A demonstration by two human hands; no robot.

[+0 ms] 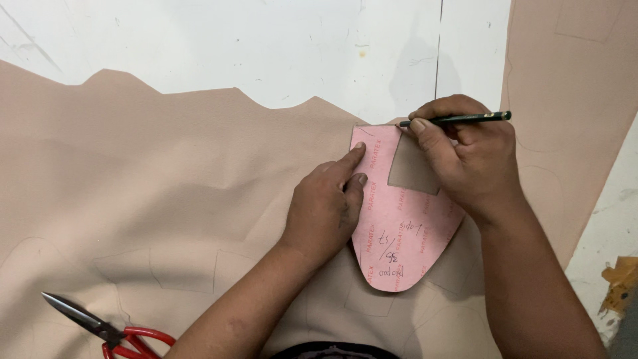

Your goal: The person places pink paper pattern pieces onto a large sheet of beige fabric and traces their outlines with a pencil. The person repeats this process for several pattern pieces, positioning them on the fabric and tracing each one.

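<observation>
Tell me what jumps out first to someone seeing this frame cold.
The pink pattern template at centre right, lying on the tan sheet that covers most of the white table. The left hand presses it flat while the right hand runs a dark pencil along its top edge. Red-handled scissors lie at the bottom left.
</observation>
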